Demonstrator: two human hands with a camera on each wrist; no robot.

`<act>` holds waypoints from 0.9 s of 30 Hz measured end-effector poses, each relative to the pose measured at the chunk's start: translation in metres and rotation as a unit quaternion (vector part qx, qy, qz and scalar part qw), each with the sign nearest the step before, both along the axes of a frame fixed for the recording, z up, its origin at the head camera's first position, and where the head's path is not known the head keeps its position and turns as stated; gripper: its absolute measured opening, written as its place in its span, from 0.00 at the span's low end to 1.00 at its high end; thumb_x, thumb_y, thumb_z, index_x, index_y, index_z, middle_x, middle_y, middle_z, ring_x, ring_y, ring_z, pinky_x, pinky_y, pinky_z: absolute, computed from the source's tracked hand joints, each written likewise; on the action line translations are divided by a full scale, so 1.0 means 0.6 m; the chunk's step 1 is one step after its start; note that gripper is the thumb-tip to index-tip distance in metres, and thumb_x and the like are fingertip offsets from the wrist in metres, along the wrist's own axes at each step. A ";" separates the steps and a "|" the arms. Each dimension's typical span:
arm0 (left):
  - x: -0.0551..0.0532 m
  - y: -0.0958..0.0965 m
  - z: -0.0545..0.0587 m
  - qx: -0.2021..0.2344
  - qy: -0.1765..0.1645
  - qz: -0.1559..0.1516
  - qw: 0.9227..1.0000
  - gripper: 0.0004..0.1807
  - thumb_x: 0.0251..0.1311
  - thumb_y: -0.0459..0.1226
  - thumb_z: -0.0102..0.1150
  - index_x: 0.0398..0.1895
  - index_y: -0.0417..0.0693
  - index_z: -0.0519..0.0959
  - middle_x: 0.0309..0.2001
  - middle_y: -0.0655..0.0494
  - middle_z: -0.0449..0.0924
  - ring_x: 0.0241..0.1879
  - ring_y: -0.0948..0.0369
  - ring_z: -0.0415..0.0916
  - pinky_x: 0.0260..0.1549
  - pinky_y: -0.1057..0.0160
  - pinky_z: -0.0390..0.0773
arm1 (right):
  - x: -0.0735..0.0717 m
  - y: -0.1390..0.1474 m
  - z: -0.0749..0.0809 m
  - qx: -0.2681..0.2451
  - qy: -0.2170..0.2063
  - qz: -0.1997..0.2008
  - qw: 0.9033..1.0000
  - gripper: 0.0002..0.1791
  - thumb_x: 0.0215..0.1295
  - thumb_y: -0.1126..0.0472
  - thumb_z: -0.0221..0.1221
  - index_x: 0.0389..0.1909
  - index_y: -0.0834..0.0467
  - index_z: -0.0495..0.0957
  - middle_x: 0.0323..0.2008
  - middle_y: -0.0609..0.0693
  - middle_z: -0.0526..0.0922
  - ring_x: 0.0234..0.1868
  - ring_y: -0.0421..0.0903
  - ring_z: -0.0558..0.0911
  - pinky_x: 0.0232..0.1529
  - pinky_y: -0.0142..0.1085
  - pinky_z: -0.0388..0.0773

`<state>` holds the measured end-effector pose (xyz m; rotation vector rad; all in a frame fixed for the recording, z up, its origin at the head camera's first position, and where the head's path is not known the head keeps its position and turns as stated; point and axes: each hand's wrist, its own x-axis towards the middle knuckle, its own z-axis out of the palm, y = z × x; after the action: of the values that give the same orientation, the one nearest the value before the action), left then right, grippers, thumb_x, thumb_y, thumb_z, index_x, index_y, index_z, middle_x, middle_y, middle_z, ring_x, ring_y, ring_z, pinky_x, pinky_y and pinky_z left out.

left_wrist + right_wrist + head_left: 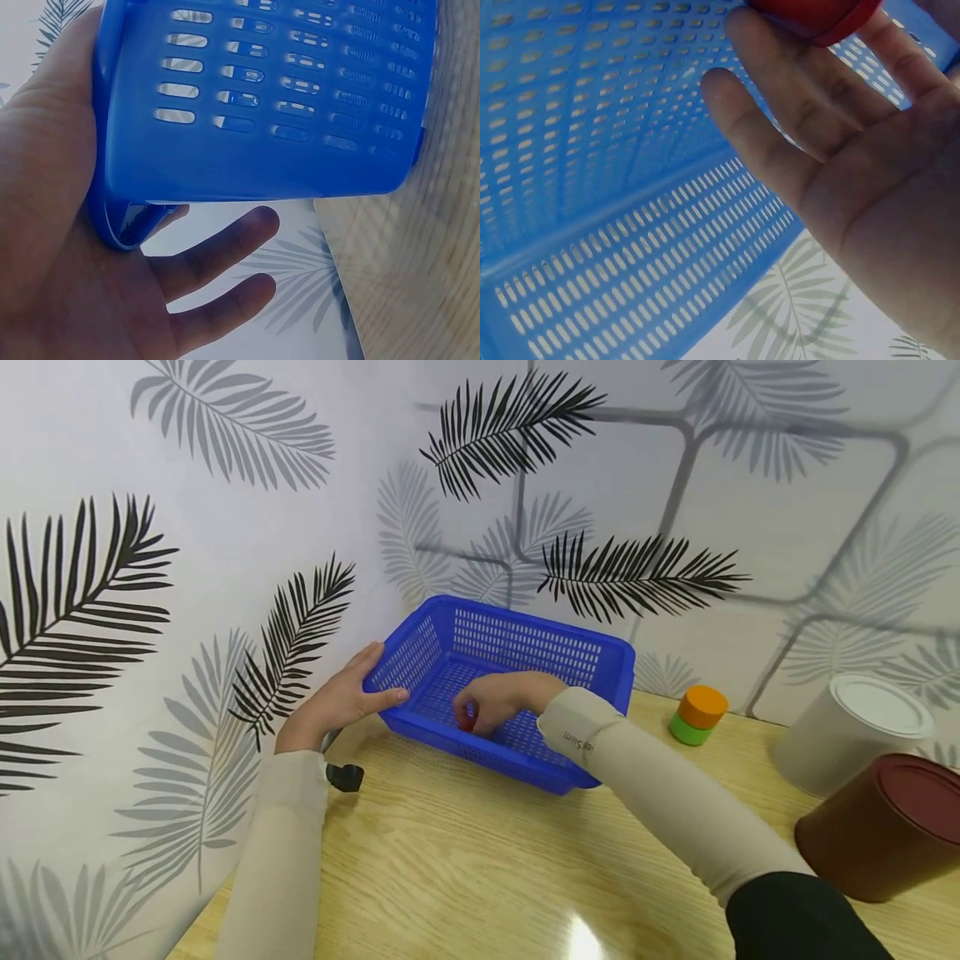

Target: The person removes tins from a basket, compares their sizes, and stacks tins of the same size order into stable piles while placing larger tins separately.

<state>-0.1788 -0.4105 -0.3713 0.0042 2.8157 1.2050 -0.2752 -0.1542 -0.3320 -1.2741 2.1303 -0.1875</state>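
Note:
A blue plastic basket (525,618) with slotted walls stands on the table near the wall. My left hand (341,699) grips its left corner, the rim lying between thumb and fingers. In the left wrist view two fingers (225,247) extend past the rim's underside. Inside the basket, low over its floor, my right hand (498,697) holds a small red round piece (821,16) with its fingertips. Most of that piece is hidden by the hand in the head view, and it is cut off at the top of the right wrist view.
Right of the basket, an orange round piece (703,705) sits on a green one (690,730). Farther right stand a white canister (847,735) and a brown canister (873,831) with a dark red lid. A leaf-patterned wall (360,485) borders the wooden table (450,868) at the back and left.

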 end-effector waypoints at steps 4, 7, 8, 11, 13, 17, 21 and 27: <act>0.000 0.004 0.001 0.002 -0.001 0.000 1.000 0.59 0.63 0.60 0.63 0.83 0.52 0.36 0.82 0.53 0.31 0.79 0.48 0.31 0.71 0.37 0.41 | 0.003 0.020 0.011 -0.015 -0.058 -0.017 0.998 0.07 0.63 0.69 0.62 0.41 0.57 0.80 0.38 0.52 0.83 0.36 0.46 0.84 0.47 0.46 0.82; 0.001 0.007 0.003 0.001 -0.001 0.000 1.000 0.59 0.62 0.60 0.63 0.83 0.52 0.36 0.82 0.52 0.31 0.79 0.47 0.31 0.71 0.37 0.42 | 0.002 0.036 0.022 -0.044 -0.067 -0.026 0.996 0.07 0.64 0.64 0.64 0.42 0.57 0.79 0.37 0.52 0.84 0.37 0.46 0.83 0.46 0.45 0.81; 0.001 0.008 0.004 0.001 -0.001 -0.001 1.000 0.60 0.62 0.61 0.63 0.83 0.52 0.36 0.82 0.51 0.31 0.79 0.47 0.31 0.71 0.37 0.41 | 0.002 0.041 0.027 -0.054 -0.066 -0.031 0.996 0.07 0.65 0.63 0.65 0.42 0.56 0.79 0.37 0.52 0.84 0.38 0.46 0.83 0.46 0.44 0.80; -0.001 0.009 0.007 -0.002 0.001 -0.002 1.000 0.61 0.60 0.63 0.63 0.83 0.52 0.36 0.82 0.51 0.31 0.79 0.48 0.31 0.71 0.38 0.41 | 0.007 0.055 0.044 -0.083 -0.039 -0.040 0.995 0.09 0.66 0.59 0.65 0.45 0.54 0.79 0.40 0.50 0.83 0.41 0.46 0.80 0.43 0.40 0.78; -0.002 0.009 0.010 -0.005 0.001 -0.002 1.000 0.61 0.60 0.64 0.63 0.83 0.52 0.35 0.82 0.52 0.31 0.79 0.48 0.31 0.71 0.38 0.41 | 0.015 0.065 0.057 -0.098 -0.024 -0.047 0.994 0.10 0.66 0.58 0.65 0.46 0.53 0.78 0.41 0.51 0.83 0.42 0.48 0.79 0.43 0.40 0.78; -0.004 0.009 0.014 -0.008 0.002 -0.004 1.000 0.61 0.60 0.64 0.62 0.83 0.53 0.35 0.82 0.53 0.30 0.79 0.49 0.30 0.72 0.38 0.41 | 0.037 0.090 0.080 -0.127 0.009 -0.058 0.990 0.12 0.67 0.57 0.64 0.49 0.53 0.78 0.43 0.50 0.82 0.43 0.49 0.79 0.43 0.42 0.78; -0.003 0.010 0.014 -0.003 0.001 -0.005 1.000 0.61 0.61 0.63 0.62 0.83 0.54 0.34 0.82 0.53 0.30 0.79 0.49 0.29 0.72 0.38 0.40 | 0.064 0.120 0.093 -0.155 0.022 -0.074 0.985 0.14 0.67 0.57 0.64 0.51 0.52 0.77 0.45 0.49 0.82 0.43 0.49 0.79 0.43 0.42 0.77; 0.004 0.009 0.009 -0.008 -0.006 -0.003 1.000 0.61 0.61 0.65 0.61 0.83 0.53 0.34 0.82 0.52 0.29 0.79 0.48 0.29 0.71 0.37 0.40 | 0.110 0.166 0.082 -0.191 0.067 -0.097 0.975 0.13 0.68 0.57 0.64 0.50 0.52 0.76 0.45 0.46 0.81 0.43 0.47 0.78 0.44 0.40 0.78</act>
<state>-0.1766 -0.4051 -0.3661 0.0051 2.8126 1.1778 -0.2091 -0.0545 -0.2829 -1.3149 2.4164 -0.6366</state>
